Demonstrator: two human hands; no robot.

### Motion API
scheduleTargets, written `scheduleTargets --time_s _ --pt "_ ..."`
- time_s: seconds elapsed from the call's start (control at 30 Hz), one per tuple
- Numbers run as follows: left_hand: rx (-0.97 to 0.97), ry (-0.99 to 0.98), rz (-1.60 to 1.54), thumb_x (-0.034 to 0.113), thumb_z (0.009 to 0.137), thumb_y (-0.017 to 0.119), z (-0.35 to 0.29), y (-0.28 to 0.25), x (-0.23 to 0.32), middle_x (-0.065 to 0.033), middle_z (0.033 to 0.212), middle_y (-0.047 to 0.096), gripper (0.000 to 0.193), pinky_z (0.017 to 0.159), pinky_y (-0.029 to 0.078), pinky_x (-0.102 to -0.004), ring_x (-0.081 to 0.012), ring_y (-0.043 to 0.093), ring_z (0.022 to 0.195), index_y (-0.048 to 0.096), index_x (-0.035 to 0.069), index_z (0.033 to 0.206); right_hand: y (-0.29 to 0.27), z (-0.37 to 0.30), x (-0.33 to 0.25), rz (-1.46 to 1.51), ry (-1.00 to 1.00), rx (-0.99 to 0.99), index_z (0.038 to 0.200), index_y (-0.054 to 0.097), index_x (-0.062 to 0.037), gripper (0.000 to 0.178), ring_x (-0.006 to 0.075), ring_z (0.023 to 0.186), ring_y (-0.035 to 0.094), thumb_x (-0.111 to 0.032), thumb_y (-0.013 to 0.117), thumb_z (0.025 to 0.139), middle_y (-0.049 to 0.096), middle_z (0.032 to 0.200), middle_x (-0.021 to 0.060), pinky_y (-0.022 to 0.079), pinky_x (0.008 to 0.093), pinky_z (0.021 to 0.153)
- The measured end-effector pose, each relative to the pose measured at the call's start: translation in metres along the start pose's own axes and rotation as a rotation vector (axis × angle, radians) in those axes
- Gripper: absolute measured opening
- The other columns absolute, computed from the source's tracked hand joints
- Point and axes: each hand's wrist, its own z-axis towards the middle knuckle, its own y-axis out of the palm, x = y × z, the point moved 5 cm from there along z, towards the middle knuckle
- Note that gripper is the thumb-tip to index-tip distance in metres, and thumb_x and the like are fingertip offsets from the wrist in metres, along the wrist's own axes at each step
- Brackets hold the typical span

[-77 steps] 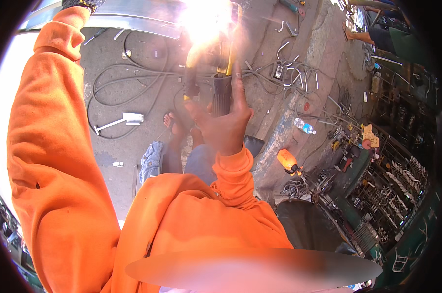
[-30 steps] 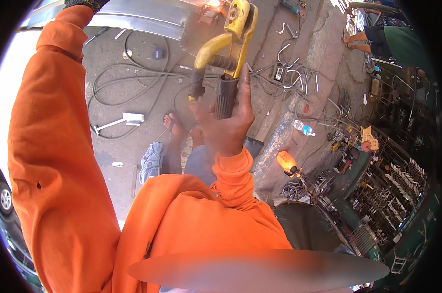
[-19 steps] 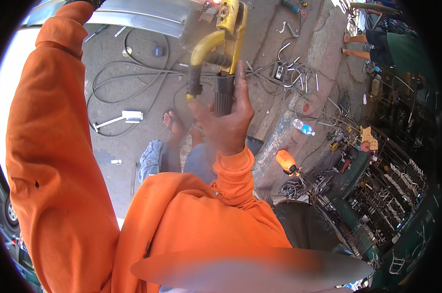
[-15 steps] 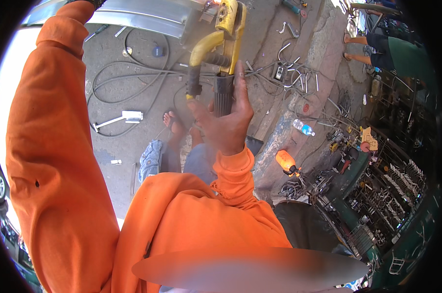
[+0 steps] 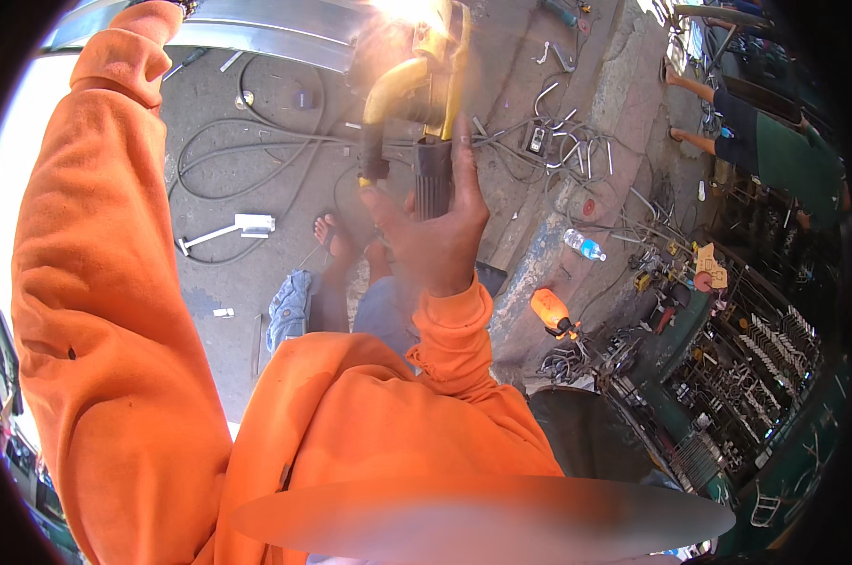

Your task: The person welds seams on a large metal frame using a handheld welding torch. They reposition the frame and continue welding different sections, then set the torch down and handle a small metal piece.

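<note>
My right hand [image 5: 437, 240] is wrapped around the black ribbed handle of a yellow welding electrode holder [image 5: 431, 104]. Its index finger lies along the right side of the handle, and the thumb is on the left near the curved lever. At the holder's far end a white-yellow glare [image 5: 409, 11] hides the tip against a silvery sheet-metal piece [image 5: 266, 36]. My left arm reaches to the far left, where the left hand [image 5: 167, 9] is by the metal. Its fingers are cut off by the upper edge, with something dark beside them.
Cables [image 5: 247, 141] loop over the concrete. A grey-and-white bracket [image 5: 252, 224], a water bottle [image 5: 586, 246] and an orange bottle [image 5: 550, 309] lie around my feet. Bent metal pieces [image 5: 586, 155] and a crowded parts rack [image 5: 737, 386] are at right. Another person in green [image 5: 803, 165] is at far right.
A bright glare with a glow has flared at the electrode holder's tip. The holder has shifted very slightly. At far right the other person's legs and body have moved. My left hand has shifted slightly.
</note>
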Motion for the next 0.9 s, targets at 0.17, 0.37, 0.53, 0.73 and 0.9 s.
scheduleTargets --time_s 0.17,0.37,0.53,0.73,0.9 --pt "-0.169 -0.162 -0.049 0.045 0.106 0.044 0.007 -0.012 0.015 -0.021 0.107 0.068 0.044 0.087 0.053 -0.0469 -0.0384 0.067 0.098 0.066 0.01 0.118 0.006 0.0 0.0 0.218 0.104 -0.018 0.155 0.033 0.0049 0.102 0.0048 0.074 0.051 -0.006 0.087 0.069 0.062 0.104 0.0003 0.047 0.0206 0.064" --pt "-0.119 -0.213 0.055 0.05 0.106 0.043 0.004 -0.009 0.014 -0.0191 0.106 0.069 0.045 0.083 0.055 -0.0462 -0.0381 0.068 0.095 0.067 0.013 0.116 0.001 -0.004 -0.011 0.215 0.104 0.004 0.156 0.031 0.0032 0.103 0.0052 0.074 0.052 0.0 0.085 0.069 0.058 0.098 -0.0004 0.048 0.0214 0.063" --pt "-0.037 -0.08 0.018 0.046 0.106 0.046 0.001 -0.01 0.012 -0.0173 0.103 0.07 0.04 0.081 0.055 -0.0461 -0.0372 0.068 0.092 0.067 0.014 0.115 0.002 -0.002 -0.011 0.195 0.122 -0.036 0.157 0.03 0.0037 0.102 0.0052 0.069 0.052 0.001 0.083 0.07 0.058 0.094 0.0 0.048 0.0219 0.058" --pt "-0.129 -0.097 -0.005 0.041 0.105 0.048 0.004 -0.006 0.009 -0.017 0.108 0.07 0.036 0.084 0.054 -0.046 -0.0362 0.068 0.097 0.066 0.013 0.118 0.005 -0.005 -0.009 0.219 0.174 -0.052 0.157 0.03 0.004 0.102 0.0047 0.068 0.053 0.0 0.084 0.07 0.06 0.094 -0.0004 0.048 0.0214 0.059" --pt "0.053 0.154 -0.056 0.032 0.103 0.05 -0.002 -0.002 0.003 -0.0184 0.116 0.068 0.037 0.094 0.051 -0.0447 -0.0368 0.065 0.107 0.063 0.007 0.126 0.004 -0.001 -0.009 0.094 0.073 -0.029 0.156 0.032 0.0044 0.103 0.0039 0.07 0.052 -0.004 0.086 0.069 0.064 0.102 -0.0002 0.048 0.0208 0.061"
